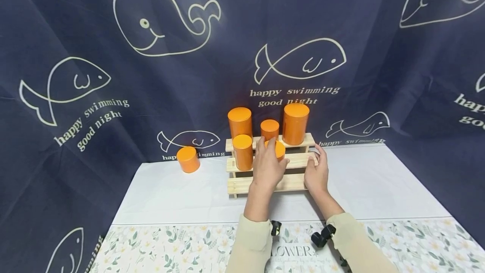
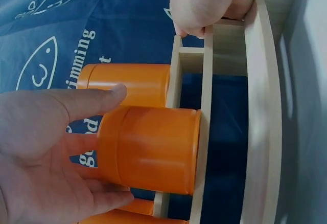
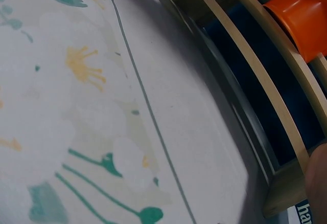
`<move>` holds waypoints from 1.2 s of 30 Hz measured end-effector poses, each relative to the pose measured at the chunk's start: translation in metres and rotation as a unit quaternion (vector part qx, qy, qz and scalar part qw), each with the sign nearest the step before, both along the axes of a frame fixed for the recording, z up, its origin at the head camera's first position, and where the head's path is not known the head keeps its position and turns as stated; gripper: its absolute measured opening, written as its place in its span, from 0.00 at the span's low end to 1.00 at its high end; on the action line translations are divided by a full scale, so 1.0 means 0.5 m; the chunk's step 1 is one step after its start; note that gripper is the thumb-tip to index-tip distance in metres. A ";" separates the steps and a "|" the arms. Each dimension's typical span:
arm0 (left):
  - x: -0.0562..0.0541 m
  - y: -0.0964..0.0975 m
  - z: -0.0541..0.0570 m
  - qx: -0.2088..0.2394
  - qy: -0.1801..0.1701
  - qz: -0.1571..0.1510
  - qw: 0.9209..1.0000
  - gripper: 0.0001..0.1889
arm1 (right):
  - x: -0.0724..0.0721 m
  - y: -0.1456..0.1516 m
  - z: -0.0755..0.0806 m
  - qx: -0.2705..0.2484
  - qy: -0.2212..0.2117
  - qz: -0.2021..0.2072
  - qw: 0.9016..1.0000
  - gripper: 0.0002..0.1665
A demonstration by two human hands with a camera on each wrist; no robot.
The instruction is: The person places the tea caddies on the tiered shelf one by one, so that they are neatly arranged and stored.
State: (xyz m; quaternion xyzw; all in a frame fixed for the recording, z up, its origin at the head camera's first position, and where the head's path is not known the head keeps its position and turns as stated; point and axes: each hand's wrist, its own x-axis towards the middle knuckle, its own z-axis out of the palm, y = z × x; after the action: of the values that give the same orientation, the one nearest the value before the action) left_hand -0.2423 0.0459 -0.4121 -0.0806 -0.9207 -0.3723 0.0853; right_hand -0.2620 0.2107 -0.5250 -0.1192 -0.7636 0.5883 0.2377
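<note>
My left hand [image 1: 266,167] reaches over a short orange canister [image 2: 153,150] on the middle step of a wooden stepped stand [image 1: 242,186]. Its thumb and fingers lie on either side of the lid, and the canister's base meets the slat. At the stand's right end, my right hand [image 1: 317,172] grips the wood, its fingers curled at the slats. Left of the held canister stands a taller orange canister [image 1: 243,153]. Behind, on the top step, are two tall canisters, one left [image 1: 240,122] and one right [image 1: 296,124], with a small canister [image 1: 270,127] between them.
Another orange canister [image 1: 188,159] stands on the white table surface [image 1: 163,199], left of the stand. A floral mat [image 1: 170,247] covers the table's near part. Dark blue cloth [image 1: 227,75] with fish and whale drawings hangs behind and at the sides.
</note>
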 end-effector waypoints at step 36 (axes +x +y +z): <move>0.064 -0.075 0.108 0.234 0.172 -0.089 0.953 0.23 | -0.004 -0.002 0.000 -0.011 0.010 -0.003 1.000 0.33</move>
State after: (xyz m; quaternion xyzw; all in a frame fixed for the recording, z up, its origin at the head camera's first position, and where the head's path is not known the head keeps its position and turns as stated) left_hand -0.2102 0.0085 -0.3578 -0.2030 -0.7680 -0.5640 0.2255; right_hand -0.2641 0.2099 -0.5250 -0.1179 -0.7542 0.5974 0.2458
